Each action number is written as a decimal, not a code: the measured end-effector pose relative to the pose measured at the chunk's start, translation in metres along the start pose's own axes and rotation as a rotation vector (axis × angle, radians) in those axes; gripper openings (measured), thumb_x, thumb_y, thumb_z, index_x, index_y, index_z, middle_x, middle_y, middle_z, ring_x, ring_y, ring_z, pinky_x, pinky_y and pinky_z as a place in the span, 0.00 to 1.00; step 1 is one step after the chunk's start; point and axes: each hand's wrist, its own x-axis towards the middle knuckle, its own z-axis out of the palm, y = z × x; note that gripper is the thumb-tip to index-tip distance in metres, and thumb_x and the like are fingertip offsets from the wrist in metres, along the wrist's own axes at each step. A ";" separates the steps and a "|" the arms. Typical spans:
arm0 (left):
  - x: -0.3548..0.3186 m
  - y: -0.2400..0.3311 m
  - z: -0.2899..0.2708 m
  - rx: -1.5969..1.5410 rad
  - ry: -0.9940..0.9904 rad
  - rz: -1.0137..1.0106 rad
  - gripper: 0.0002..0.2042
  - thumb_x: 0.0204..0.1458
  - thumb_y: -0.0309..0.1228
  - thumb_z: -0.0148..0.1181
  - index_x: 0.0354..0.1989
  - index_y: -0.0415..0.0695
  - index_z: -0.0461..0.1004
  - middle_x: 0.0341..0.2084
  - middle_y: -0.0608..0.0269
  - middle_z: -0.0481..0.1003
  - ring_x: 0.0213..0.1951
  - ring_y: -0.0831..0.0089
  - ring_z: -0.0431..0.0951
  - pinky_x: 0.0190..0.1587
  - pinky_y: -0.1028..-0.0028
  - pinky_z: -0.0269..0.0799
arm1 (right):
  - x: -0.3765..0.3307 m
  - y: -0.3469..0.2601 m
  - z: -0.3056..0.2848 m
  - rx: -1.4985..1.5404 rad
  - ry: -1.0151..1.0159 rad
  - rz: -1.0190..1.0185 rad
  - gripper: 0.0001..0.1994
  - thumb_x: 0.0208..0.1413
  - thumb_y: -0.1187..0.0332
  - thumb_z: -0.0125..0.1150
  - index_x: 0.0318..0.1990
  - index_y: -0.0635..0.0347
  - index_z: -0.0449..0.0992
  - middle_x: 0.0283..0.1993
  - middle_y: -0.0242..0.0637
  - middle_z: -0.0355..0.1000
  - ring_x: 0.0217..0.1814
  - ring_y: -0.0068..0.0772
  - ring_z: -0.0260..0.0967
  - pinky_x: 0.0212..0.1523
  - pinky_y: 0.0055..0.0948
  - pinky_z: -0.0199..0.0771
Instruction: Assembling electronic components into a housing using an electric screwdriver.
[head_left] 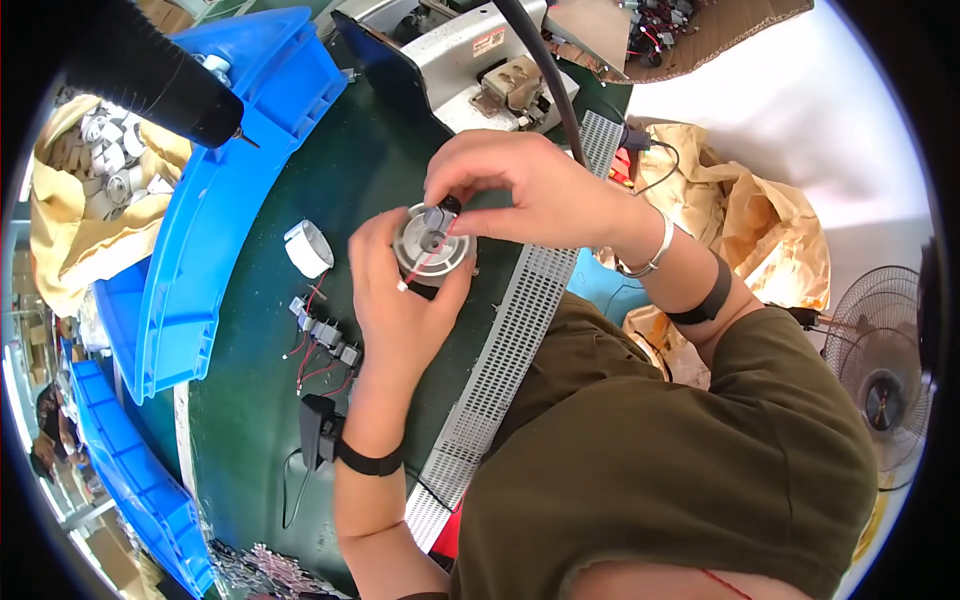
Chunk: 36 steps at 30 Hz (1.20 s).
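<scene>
My left hand (395,300) cups a round silver metal disc-shaped part (430,250) above the dark green worktable (250,440). My right hand (520,190) comes from the right and pinches a small grey component (437,216) with a thin red wire against the disc's top face. The red wire trails down over the disc toward my left fingers. Both wrists wear dark bands, and the right one also has a silver bracelet.
A white round part (307,248) and several small grey components with red wires (322,340) lie on the table left of my hands. Blue plastic bins (230,200) stand at left, a grey machine (480,60) behind, a perforated grey rail (510,340) along the edge, a fan (885,370) at right.
</scene>
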 end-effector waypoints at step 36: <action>-0.006 -0.025 -0.002 0.124 0.141 0.398 0.22 0.34 0.35 0.70 0.41 0.45 0.72 0.43 0.53 0.69 0.38 0.57 0.72 0.37 0.64 0.70 | 0.048 -0.044 0.012 -0.218 0.289 -0.291 0.24 0.50 0.76 0.60 0.56 0.60 0.64 0.58 0.39 0.62 0.59 0.33 0.60 0.56 0.34 0.63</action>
